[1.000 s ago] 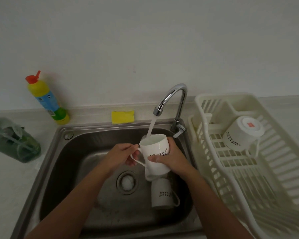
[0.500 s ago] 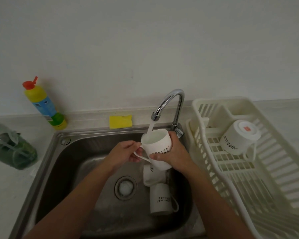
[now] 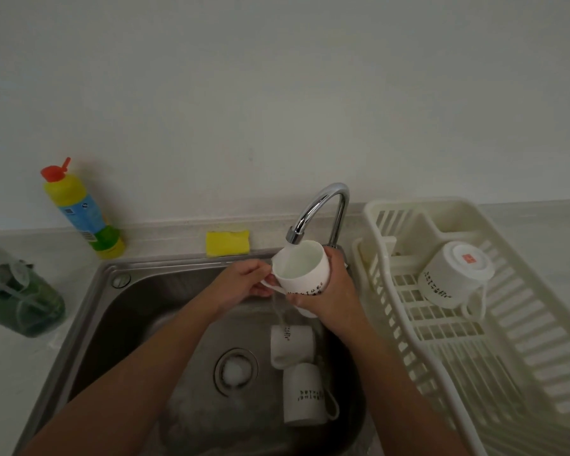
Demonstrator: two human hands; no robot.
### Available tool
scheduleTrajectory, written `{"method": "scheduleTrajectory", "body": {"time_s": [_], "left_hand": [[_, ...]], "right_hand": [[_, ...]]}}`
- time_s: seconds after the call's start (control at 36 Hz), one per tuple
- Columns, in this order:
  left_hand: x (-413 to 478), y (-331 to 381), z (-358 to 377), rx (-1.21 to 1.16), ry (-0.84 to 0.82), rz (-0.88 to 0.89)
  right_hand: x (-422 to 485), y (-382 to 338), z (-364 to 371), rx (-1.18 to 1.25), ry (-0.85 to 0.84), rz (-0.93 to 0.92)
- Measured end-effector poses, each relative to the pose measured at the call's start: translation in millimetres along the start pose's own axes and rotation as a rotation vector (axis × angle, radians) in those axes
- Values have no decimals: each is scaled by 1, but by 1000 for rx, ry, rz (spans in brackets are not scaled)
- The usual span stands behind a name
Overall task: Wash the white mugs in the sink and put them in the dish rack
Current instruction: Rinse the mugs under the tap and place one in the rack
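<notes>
I hold a white mug (image 3: 305,269) with black lettering right under the running tap (image 3: 316,210), tilted with its mouth toward me. My right hand (image 3: 331,292) wraps its body; my left hand (image 3: 244,284) pinches its handle. Water spills from the mug in a thin stream. Two more white mugs lie in the steel sink (image 3: 139,311) below: one (image 3: 292,345) on its side, another (image 3: 305,393) nearer me. A washed mug (image 3: 451,274) rests upside down in the cream dish rack (image 3: 524,340) at the right.
A yellow sponge (image 3: 227,242) lies on the ledge behind the sink. A yellow and green detergent bottle (image 3: 79,212) with a red cap stands at the back left. A green glass jar (image 3: 17,294) lies on the left counter. The drain (image 3: 236,371) sits mid-sink.
The mug in my hands has risen closer to the spout and tilted its mouth more toward me. Water now spills out of it. A mug beneath it has come into view.
</notes>
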State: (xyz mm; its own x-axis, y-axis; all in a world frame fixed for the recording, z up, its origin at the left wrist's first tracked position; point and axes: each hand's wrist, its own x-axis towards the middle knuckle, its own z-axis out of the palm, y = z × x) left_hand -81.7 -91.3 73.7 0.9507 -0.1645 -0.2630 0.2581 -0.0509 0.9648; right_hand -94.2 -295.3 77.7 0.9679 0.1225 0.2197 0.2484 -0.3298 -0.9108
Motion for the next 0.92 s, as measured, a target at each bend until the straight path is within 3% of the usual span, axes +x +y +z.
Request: {"method": "scheduleTrajectory", "body": {"time_s": [0.22,0.47,0.92], "left_hand": [[8,7,-6,52,-31,48],[9,12,-11,156,62,189],[-9,33,-37,643,203,346]], "right_hand": [[3,-7,1,13,85,-94],[9,-8,9,38,105,-156],[13,2,35,160,71,-142]]}}
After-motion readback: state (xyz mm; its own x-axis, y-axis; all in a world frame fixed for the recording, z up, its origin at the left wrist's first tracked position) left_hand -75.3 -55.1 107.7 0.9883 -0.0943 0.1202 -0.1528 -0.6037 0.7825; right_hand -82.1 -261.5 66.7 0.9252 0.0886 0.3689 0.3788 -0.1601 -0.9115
